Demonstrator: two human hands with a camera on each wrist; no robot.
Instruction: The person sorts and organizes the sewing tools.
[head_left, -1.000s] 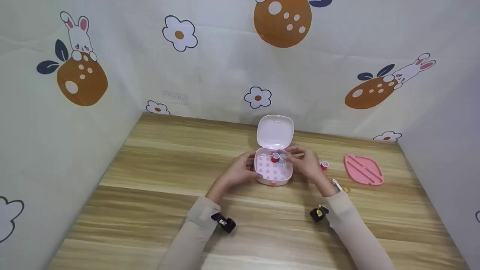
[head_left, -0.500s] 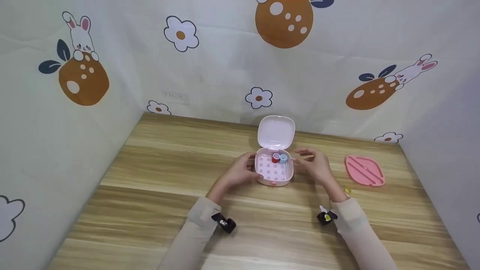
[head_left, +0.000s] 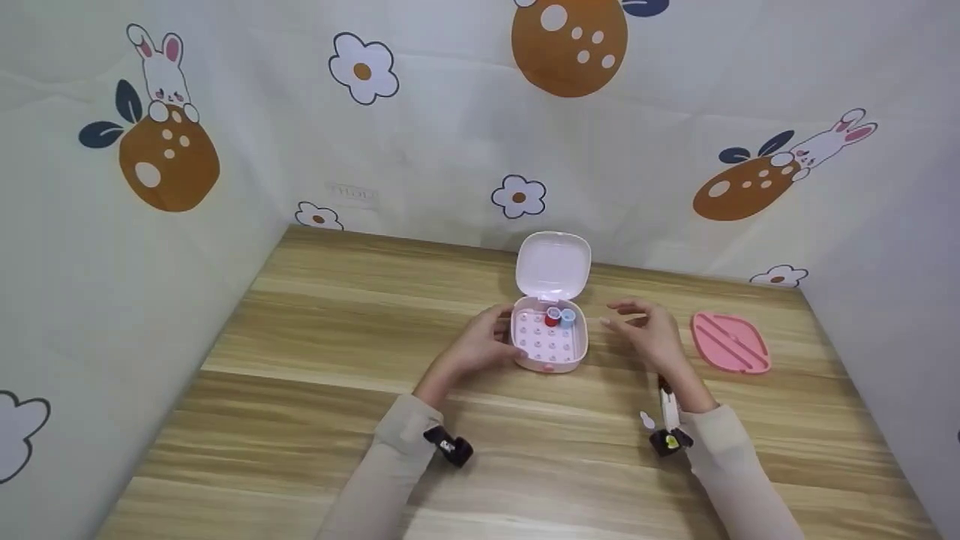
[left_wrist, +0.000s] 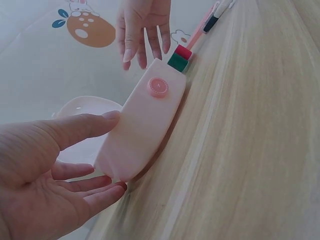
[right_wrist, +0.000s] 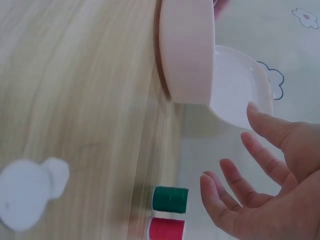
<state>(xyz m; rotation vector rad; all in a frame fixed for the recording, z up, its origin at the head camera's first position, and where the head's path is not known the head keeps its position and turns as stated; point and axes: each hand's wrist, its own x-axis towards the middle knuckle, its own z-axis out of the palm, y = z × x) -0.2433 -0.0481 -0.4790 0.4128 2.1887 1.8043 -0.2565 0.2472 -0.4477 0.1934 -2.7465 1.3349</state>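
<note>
A pale pink sewing box (head_left: 549,366) stands on the table with its lid (head_left: 553,265) raised. Inside, at the back right, a red thread spool (head_left: 553,316) and a light blue thread spool (head_left: 568,318) sit side by side. My left hand (head_left: 484,339) holds the box by its left side, thumb at the front edge and fingers along the side. Off to the right of the box, my right hand (head_left: 652,336) is held with fingers spread and nothing in them. Below it, a green spool (right_wrist: 170,199) and another red spool (right_wrist: 167,229) stand together, hidden in the head view.
A pink slotted tray (head_left: 731,343) lies at the right. Under the right wrist is a slim white tool with a dark end (head_left: 667,401), and beside it a small white piece with a tab (head_left: 647,420). Patterned cloth walls (head_left: 420,150) border the table.
My right hand has let go of the light blue spool in the box and drawn away to the right. The left hand stays on the box.
</note>
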